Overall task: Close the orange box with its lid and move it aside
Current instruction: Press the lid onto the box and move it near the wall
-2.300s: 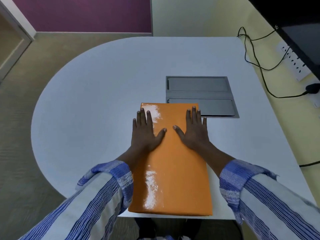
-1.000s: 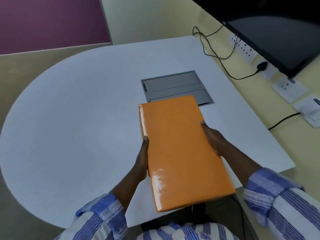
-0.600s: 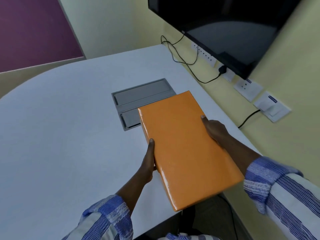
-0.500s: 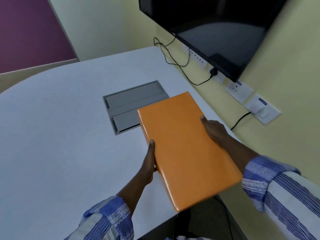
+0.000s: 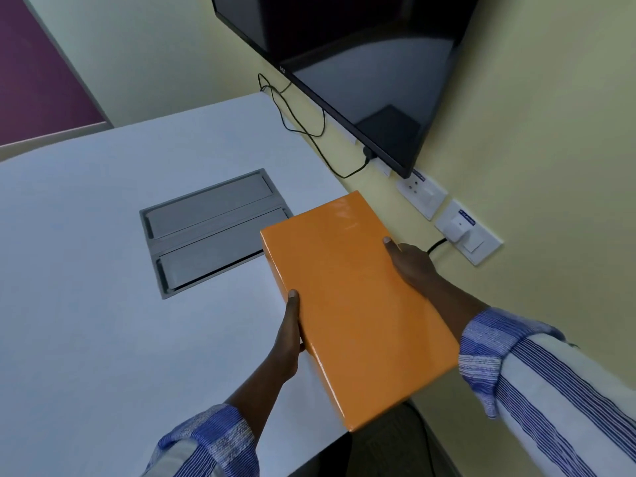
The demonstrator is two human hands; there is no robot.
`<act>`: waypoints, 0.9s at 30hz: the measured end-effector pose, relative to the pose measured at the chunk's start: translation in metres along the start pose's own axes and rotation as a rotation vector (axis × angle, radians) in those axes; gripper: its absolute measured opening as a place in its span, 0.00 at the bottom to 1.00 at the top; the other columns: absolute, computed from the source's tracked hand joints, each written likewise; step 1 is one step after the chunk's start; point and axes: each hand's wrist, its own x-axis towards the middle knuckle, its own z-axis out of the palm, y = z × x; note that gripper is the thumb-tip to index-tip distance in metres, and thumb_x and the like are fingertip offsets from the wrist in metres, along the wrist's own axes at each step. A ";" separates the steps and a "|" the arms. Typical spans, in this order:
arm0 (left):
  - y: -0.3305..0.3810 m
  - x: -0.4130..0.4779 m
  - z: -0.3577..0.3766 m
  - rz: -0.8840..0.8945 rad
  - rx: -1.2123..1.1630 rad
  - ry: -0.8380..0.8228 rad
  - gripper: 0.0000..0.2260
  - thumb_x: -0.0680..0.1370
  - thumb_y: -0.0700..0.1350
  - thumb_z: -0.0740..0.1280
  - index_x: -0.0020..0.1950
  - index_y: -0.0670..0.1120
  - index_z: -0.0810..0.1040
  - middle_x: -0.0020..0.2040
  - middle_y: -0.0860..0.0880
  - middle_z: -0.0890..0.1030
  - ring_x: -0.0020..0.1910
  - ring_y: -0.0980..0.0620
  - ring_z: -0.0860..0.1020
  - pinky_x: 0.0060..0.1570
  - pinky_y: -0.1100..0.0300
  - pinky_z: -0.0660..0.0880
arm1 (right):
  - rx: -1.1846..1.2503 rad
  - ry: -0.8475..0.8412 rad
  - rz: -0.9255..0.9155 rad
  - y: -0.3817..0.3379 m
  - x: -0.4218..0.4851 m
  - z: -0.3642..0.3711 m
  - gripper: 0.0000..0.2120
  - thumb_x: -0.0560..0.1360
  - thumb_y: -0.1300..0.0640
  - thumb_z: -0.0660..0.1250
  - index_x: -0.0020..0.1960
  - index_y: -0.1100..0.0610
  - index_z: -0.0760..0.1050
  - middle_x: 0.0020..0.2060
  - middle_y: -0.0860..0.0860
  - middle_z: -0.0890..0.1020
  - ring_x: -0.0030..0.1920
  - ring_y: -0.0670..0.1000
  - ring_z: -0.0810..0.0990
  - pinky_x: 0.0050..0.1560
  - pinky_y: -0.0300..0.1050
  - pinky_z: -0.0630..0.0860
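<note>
The person wears a white long-sleeved shirt with thin blue stripes, its left cuff [image 5: 210, 438] and right cuff [image 5: 488, 352] turned back in denser blue-and-white weave, bare hands beyond.

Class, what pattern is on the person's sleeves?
Blue and white stripes on the sleeves, clearest in the head view.

A grey hatch [image 5: 210, 228] sits in the tabletop [image 5: 86, 304]; at two o'clock, screen [image 5: 344, 63], cables [image 5: 299, 122], sockets [image 5: 447, 218].
</note>
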 end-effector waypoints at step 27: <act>0.021 0.041 0.069 -0.030 0.018 0.030 0.31 0.77 0.74 0.50 0.73 0.59 0.64 0.60 0.54 0.77 0.59 0.49 0.77 0.57 0.47 0.75 | -0.550 0.133 -0.683 0.018 -0.027 0.045 0.36 0.79 0.31 0.44 0.82 0.47 0.47 0.82 0.52 0.46 0.81 0.59 0.42 0.78 0.65 0.44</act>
